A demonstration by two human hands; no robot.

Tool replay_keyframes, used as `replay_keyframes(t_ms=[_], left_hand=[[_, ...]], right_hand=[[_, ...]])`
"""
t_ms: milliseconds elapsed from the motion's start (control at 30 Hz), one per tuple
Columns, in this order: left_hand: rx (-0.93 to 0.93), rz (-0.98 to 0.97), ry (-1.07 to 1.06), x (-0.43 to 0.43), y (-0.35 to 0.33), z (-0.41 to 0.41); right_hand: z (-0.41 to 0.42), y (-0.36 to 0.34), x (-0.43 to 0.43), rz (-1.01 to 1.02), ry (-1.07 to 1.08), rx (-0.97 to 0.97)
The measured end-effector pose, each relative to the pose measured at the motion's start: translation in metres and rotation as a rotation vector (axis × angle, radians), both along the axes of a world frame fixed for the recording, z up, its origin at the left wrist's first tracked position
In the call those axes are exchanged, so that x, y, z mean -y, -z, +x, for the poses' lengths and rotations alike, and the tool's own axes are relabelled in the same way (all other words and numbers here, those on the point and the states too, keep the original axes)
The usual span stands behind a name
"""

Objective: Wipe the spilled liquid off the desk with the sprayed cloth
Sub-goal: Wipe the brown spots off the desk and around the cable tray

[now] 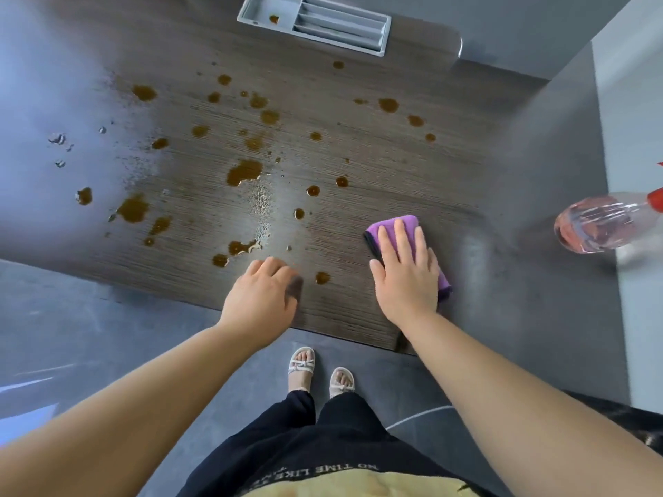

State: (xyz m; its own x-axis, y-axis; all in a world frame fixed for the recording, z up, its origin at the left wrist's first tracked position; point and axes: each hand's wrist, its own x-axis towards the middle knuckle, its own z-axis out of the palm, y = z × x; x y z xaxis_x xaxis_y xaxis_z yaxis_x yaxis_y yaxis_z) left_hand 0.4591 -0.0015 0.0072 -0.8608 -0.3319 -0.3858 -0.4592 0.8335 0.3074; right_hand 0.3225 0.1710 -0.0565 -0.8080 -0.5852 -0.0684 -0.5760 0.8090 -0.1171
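Bright daylight is glaring blue-white across the left side of the desk (358, 156). Wide-angle lens is bending the edges. Spray bottle (595, 224) at right is smearing soft.

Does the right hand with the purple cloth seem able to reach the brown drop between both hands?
Probably yes: the right hand presses the purple cloth flat, and only bare desk separates it from the brown drop.

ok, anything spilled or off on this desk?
Yes: brown liquid is spattered in drops across the desk, mostly left and centre, with one drop inside the grey tray. The right hand presses the purple cloth on a drop-free patch at right.
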Motion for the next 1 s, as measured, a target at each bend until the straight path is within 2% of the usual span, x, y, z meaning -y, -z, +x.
replay_keyframes(t_ms=[100,167,233,333,400,533,600,667,767,800,833,867,933,1000], left_hand=[[0.013,-0.010,-0.061,-0.009,0.002,0.018],[0.009,-0.020,-0.079,-0.013,0.004,0.026],[0.008,-0.025,-0.103,-0.017,0.006,0.034],[0.014,-0.027,-0.093,-0.019,0.009,0.037],[0.031,-0.029,-0.089,-0.018,0.009,0.037],[0.068,-0.034,-0.058,-0.015,0.007,0.037],[0.083,-0.029,-0.049,-0.014,0.007,0.038],[0.098,-0.026,-0.031,-0.013,0.006,0.037],[0.133,-0.009,0.011,-0.009,0.004,0.033],[0.146,-0.003,0.027,-0.006,0.004,0.032],[0.157,0.002,0.041,-0.004,0.003,0.031],[0.166,0.001,0.055,-0.002,0.002,0.031],[0.176,0.003,0.090,0.003,0.001,0.031],[0.182,0.016,0.112,0.005,0.000,0.032]], right_hand=[[0.012,0.003,-0.026,0.034,-0.517,-0.029],[-0.006,0.005,-0.053,0.046,-0.686,-0.029],[-0.022,0.004,-0.061,0.057,-0.569,-0.032],[-0.016,-0.004,-0.019,0.045,-0.176,-0.001],[0.005,-0.006,0.014,0.073,-0.122,0.030],[0.023,-0.001,0.002,0.053,-0.666,0.001],[-0.002,0.003,-0.025,0.092,-0.836,-0.009],[-0.027,0.002,-0.035,0.073,-0.719,-0.037],[-0.019,-0.002,-0.004,0.055,-0.199,0.026],[-0.003,-0.003,0.011,0.043,-0.100,0.033],[0.015,-0.004,0.022,0.026,-0.105,0.026],[0.031,-0.004,0.026,0.003,-0.210,0.009],[0.042,0.004,0.012,-0.003,-0.566,-0.020],[0.019,0.008,-0.014,0.015,-0.845,-0.017]])
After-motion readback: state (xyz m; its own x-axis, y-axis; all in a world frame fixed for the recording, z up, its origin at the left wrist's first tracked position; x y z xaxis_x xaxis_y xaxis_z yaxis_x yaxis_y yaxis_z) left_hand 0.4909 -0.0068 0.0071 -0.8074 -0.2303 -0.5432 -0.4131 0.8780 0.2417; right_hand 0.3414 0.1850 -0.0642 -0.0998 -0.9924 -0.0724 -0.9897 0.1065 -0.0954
